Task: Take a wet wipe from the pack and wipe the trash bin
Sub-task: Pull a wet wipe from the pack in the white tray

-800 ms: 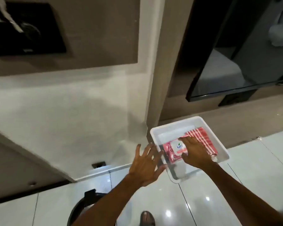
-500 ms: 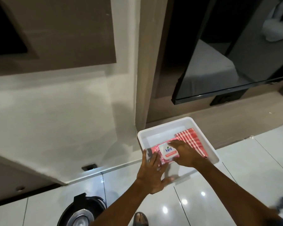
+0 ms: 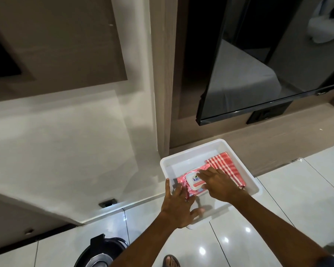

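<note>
Pink wipe pack, both hands' spread fingers touching it

Glossy white floor tiles, ceiling lights glinting off them. Beige wall panel upper left, white plaster below it down to the skirting. Wood-grain pillar centre. Right of it a wall-mounted black TV, screen off, reflecting a bed; black socket plate just under it. Small floor vent near the skirting.
</note>
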